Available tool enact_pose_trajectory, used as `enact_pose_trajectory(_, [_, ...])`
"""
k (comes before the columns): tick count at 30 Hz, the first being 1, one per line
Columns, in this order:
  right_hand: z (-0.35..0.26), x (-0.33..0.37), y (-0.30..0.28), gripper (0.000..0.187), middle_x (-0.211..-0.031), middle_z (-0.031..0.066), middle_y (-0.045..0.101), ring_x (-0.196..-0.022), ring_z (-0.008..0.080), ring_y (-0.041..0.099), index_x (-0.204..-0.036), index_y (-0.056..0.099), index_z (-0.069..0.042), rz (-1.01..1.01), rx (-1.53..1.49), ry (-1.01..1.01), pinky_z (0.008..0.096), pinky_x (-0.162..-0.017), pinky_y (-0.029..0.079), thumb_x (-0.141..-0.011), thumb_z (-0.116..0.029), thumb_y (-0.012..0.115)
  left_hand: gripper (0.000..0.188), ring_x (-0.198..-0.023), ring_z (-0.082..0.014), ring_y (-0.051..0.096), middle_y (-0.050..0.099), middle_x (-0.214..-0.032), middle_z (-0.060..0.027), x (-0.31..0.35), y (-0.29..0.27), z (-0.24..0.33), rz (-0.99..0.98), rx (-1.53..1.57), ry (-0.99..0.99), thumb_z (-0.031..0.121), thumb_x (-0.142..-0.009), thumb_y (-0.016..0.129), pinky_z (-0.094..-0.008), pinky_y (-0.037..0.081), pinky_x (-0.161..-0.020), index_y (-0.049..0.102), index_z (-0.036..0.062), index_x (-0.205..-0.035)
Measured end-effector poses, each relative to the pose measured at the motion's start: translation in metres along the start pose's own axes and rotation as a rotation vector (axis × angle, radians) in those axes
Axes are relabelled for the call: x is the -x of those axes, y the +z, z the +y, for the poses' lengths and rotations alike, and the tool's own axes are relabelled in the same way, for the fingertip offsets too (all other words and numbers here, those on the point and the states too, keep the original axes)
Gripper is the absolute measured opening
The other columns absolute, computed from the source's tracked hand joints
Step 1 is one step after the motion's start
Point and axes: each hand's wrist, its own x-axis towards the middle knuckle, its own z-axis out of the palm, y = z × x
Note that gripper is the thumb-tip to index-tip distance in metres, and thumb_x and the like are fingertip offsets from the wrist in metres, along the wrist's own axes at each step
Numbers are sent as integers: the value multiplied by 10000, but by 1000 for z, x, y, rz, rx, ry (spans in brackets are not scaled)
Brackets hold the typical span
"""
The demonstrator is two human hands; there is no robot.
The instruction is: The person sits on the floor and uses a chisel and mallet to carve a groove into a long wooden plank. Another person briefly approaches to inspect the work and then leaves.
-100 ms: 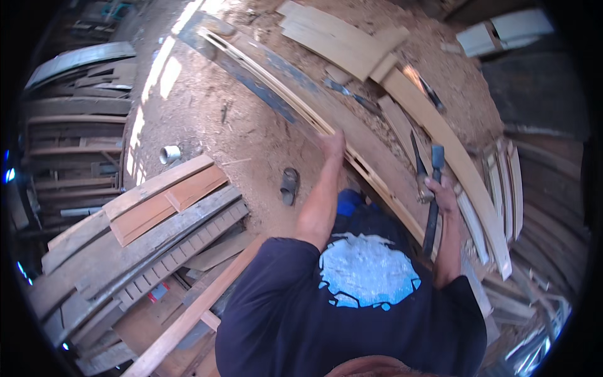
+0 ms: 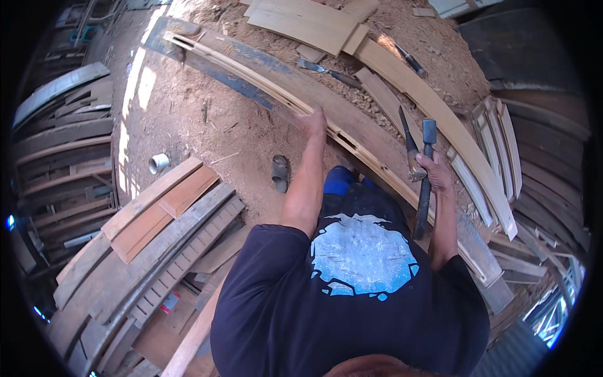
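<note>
A long, narrow pale wooden rail [image 2: 248,81] with slots cut along it lies across a worn plank bench [image 2: 352,103]. My left hand [image 2: 312,123] is closed around this rail near its middle. Over the bench's right part, my right hand [image 2: 436,171] grips a dark-headed hammer [image 2: 429,133], its long dark handle pointing down toward me. The same hand also holds a chisel [image 2: 412,149] with a dark narrow blade pointing away and a metal-ringed wooden end. Beyond the rail, another chisel [image 2: 330,73] with a wide blade lies at the bench's far edge.
Pale boards [image 2: 308,24] and a long plank [image 2: 433,119] lie beyond the bench. Stacked timber [image 2: 157,226] stands at the left. A sandal [image 2: 280,173] and a short white pipe-like piece [image 2: 159,163] lie on the shaving-strewn ground. More slats [image 2: 499,147] lean at right.
The whole view has shifted, so most things appear farther left and higher. Both hands keep their holds on the rail, hammer and chisel.
</note>
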Motion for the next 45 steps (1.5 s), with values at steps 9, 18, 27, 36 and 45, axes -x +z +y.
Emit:
enact_pose_trajectory(9, [-11, 48, -8, 295, -719, -8, 548, -606, 88, 527, -876, 558, -62, 100, -183, -85, 264, -563, 467, -844, -289, 744, 693, -1197, -313, 569, 531, -1338, -242, -6, 34, -47, -71, 73, 47, 61, -763, 694, -366, 405, -1052, 380, -112, -1356])
enact_pose_trajectory(18, [-18, 82, 13, 300, -740, -32, 528, -655, 73, 488, -875, 569, -76, 239, -239, -183, 246, -594, 404, -848, -319, 742, 981, -1297, -331, 501, 383, -1483, -269, 8, 14, -21, -267, 260, -116, 9, -782, 677, -383, 360, -1132, 51, -64, -1533])
enact_pose_trajectory(27, [-57, 152, 25, 289, -751, -36, 532, -660, 48, 474, -883, 574, -71, 420, -249, -237, 230, -588, 390, -868, -313, 731, 1021, -1289, -326, 509, 354, -1494, -269, 52, -13, 54, -310, 306, -177, 8, -787, 680, -427, 419, -1102, -7, -46, -1541])
enact_pose_trajectory(36, [-101, 136, 52, 314, -761, 10, 579, -652, 76, 550, -919, 586, -35, 242, -93, -334, 236, -585, 461, -872, -318, 714, 1102, -1381, -412, 321, 324, -1465, -335, 47, -5, 39, -197, 4, -148, 181, -737, 707, -503, 241, -1157, 6, -41, -1557])
enact_pose_trajectory(45, [-127, 45, 94, 348, -866, 94, 692, -723, 113, 649, -990, 626, -3, -142, -46, -223, 244, -633, 528, -915, -339, 677, 1086, -1389, -417, 310, 355, -1464, -314, 9, 17, -11, -135, -1, -63, 238, -689, 723, -490, 163, -1174, 124, -22, -1557])
